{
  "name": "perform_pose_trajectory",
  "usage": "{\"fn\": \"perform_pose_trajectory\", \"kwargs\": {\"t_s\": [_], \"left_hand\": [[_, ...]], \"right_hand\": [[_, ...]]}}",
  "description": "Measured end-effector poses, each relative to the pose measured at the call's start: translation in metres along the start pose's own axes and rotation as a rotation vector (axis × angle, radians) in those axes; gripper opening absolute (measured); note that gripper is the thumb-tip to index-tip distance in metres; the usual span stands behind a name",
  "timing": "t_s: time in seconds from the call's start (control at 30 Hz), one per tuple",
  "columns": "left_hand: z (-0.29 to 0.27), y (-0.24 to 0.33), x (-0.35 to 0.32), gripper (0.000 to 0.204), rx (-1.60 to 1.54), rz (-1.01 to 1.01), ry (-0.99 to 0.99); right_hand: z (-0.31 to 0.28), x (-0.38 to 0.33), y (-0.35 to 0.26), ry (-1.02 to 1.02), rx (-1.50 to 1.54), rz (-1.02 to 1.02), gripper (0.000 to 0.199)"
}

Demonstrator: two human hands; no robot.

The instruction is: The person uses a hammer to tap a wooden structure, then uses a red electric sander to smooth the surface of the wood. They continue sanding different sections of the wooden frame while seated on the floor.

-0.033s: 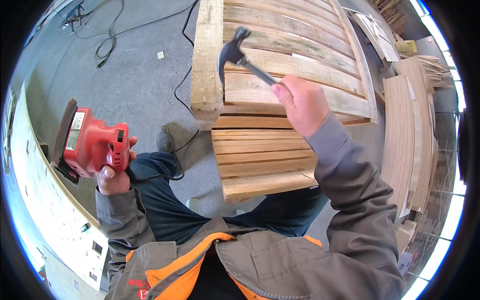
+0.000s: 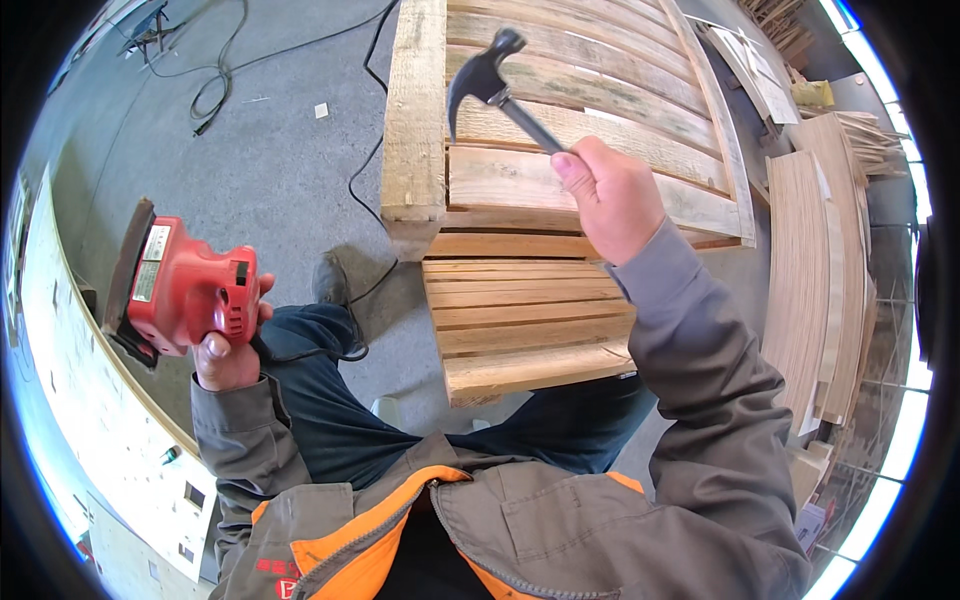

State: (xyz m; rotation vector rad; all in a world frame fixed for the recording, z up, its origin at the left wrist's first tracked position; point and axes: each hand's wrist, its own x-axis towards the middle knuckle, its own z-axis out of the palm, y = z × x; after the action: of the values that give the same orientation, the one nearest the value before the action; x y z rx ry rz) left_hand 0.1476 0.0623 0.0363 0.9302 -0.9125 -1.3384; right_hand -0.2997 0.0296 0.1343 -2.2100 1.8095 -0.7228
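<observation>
My right hand (image 2: 622, 195) is wrapped round the dark handle of a claw hammer (image 2: 484, 78). The hammer's head is held over the slatted top of a wooden pallet-like frame (image 2: 415, 120), apart from the boards as far as I can tell. At the left, my left hand (image 2: 228, 358) grips a red power sander (image 2: 195, 285) by its body. The sander's flat brown pad is turned away to the left, and its cord runs down by my left leg.
Between my knees a smaller slatted wooden piece (image 2: 530, 325) juts from under the frame. Long wood panels (image 2: 800, 280) lie at the right. A pale board (image 2: 70, 350) stretches along the left side. A black cable (image 2: 362, 165) crosses the grey floor beside the frame.
My right hand and the hammer have moved slightly upward and to the right in the picture. The left hand and the sander have stayed in place.
</observation>
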Motion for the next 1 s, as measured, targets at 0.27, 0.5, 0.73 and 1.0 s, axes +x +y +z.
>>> {"fn": "perform_pose_trajectory", "kwargs": {"t_s": [0.27,0.5,0.73,1.0], "left_hand": [[0.002,0.002,-0.002,0.119,0.005,-0.019,0.061],[0.008,0.000,-0.001,0.117,-0.015,0.009,0.069],[0.005,0.001,-0.001,0.122,-0.014,-0.013,0.085],[0.003,0.000,-0.002,0.120,0.016,-0.015,0.061]], "right_hand": [[-0.001,-0.005,-0.002,-0.101,-0.015,-0.026,0.026],[0.003,-0.006,-0.001,0.027,0.018,0.027,0.031],[0.004,-0.011,0.003,-0.038,-0.061,-0.081,0.032],[-0.009,0.004,-0.010,-0.001,0.006,0.049,0.032]]}}
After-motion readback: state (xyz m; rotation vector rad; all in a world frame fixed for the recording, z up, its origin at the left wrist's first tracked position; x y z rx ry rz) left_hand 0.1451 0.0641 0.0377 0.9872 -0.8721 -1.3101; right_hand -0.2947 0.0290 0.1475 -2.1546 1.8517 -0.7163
